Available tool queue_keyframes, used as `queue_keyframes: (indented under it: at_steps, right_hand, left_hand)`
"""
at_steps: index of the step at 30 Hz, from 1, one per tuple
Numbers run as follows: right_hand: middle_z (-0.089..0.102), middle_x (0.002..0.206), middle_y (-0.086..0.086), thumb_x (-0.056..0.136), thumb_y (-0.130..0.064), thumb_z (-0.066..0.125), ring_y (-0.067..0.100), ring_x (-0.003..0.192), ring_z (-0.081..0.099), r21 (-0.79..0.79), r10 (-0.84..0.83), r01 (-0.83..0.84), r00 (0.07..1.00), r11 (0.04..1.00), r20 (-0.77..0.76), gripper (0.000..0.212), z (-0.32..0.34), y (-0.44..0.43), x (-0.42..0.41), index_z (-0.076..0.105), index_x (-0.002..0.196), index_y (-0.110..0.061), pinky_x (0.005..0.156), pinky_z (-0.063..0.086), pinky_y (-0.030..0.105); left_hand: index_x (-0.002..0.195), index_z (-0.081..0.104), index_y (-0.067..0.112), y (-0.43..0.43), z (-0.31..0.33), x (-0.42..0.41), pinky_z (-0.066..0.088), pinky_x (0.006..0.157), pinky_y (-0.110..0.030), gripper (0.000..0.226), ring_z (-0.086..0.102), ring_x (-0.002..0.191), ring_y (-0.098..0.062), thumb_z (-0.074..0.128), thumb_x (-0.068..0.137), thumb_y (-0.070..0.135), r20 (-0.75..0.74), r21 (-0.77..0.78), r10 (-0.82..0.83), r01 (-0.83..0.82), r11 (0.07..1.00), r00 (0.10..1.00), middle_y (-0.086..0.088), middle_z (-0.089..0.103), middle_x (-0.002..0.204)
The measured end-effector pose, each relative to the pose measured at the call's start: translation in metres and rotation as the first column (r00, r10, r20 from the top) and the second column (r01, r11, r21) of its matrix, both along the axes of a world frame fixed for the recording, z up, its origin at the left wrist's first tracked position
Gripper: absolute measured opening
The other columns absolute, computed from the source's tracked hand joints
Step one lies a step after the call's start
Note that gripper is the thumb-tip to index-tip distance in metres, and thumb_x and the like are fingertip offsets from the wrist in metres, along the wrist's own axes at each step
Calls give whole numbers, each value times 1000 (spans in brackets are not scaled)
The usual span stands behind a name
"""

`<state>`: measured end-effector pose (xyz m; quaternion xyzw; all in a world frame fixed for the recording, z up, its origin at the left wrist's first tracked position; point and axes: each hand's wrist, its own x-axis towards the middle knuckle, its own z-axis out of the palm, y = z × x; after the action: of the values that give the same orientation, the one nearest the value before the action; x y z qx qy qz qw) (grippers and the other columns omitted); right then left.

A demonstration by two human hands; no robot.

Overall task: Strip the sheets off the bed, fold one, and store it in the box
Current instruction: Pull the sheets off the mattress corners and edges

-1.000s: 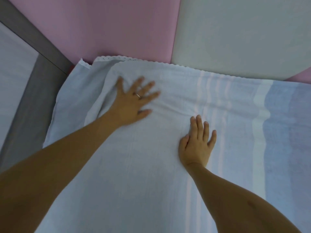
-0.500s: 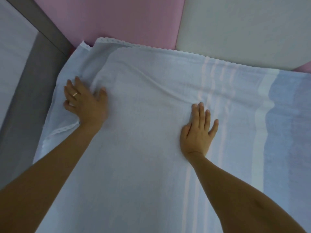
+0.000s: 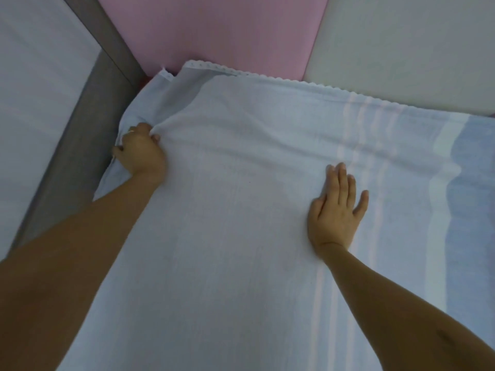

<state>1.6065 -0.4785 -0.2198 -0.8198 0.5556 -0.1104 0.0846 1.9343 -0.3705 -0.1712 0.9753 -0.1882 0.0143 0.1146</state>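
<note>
at the bottom of the frame two bare forearms are seen reaching up from the lower corners, and the whole lower middle is filled by the sheet (image 3: 241,263), which is spread flat and runs out of the picture at the bottom and at the right. between the forearms a broad, smooth stretch of cloth is left uncovered.

right of centre the right hand (image 3: 334,212) is laid flat on the sheet, fingers straight and slightly fanned, nothing grasped, just beside the pale pink stripes. at the left of centre the left hand (image 3: 140,153) is clenched on the sheet's left edge, the cloth being bunched under curled fingers, and a ring (image 3: 131,132) is shown on one finger. shallow creases are drawn from this grip toward the right hand.

the sheet's left edge is set close against a grey rail (image 3: 80,145) running diagonally up the left side, with a white surface (image 3: 34,89) beyond it. the far edge, finished with a small scalloped trim, is met by a pink panel (image 3: 214,30) at top centre and a pale panel (image 3: 401,49) at upper right.

the sheet is thin and pale blue-white, with narrow pink stripes, one wide white band and a deeper blue area toward the right. at the far left corner a fold is turned over.
</note>
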Motion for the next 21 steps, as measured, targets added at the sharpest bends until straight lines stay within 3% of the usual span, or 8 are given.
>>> queue_keyframes:
  at_steps: [2,4,7,11,13,15,19,21]
  right_hand:
    - [21,157,-1,85,-24,31,19,144,19,-7,1,-1,1000,1000,-2,65,0,1,0,23,149,-21,117,-2,41]
    - [20,157,-1,86,-24,31,18,145,18,-5,-4,4,1000,1000,5,65,0,1,1,22,150,-21,117,-2,41]
    - [19,158,-1,86,-24,31,18,145,16,-2,-5,5,1000,1000,16,65,0,1,1,21,150,-22,118,-1,43]
    - [19,158,-1,86,-22,33,17,145,16,-30,2,-1,999,1000,37,65,-2,4,1,21,150,-22,118,-1,44]
    - [18,158,-1,86,-22,34,18,145,16,-40,12,-11,999,999,36,65,-3,3,1,21,150,-22,118,-1,44]
    - [18,158,-1,85,-21,35,18,145,15,-42,26,-24,999,999,37,66,-3,4,0,21,150,-22,118,0,44]
    - [20,157,1,84,-19,38,19,145,18,-69,31,-29,999,997,38,67,-3,5,-1,22,149,-20,117,2,44]
    - [23,156,2,83,-19,40,21,144,21,-87,48,-44,998,995,41,67,-4,5,-1,24,149,-18,117,3,43]
  left_hand:
    - [122,48,8,-2,0,-16,25,101,-48,32,43,118,-35,47,91,13,96,22,28,-30,999,995,-19,47,127]
    - [127,41,9,7,-2,-41,21,104,-48,44,37,124,-35,52,86,19,144,-9,-70,72,997,987,-18,39,136]
    - [135,38,15,35,-15,-74,17,105,-50,53,28,132,-37,55,87,30,63,-22,-200,202,979,978,-19,29,145]
    - [143,27,11,83,-28,-63,19,104,-52,75,25,134,-36,59,85,45,-52,-40,152,-154,987,987,-18,24,150]
    - [144,25,9,93,-21,-52,20,102,-51,84,29,130,-37,64,81,49,-76,-42,219,-222,974,973,-18,30,147]
    - [137,38,11,92,-12,-46,22,99,-49,74,34,123,-37,69,78,44,-60,-18,185,-187,982,981,-20,42,137]
    - [106,62,9,83,3,-33,25,91,-43,21,49,103,-36,58,86,13,42,-40,76,-75,996,996,-22,60,108]
    - [105,64,8,85,-4,-25,28,88,-41,25,55,95,-36,46,88,3,-6,-83,97,-97,992,995,-23,63,102]
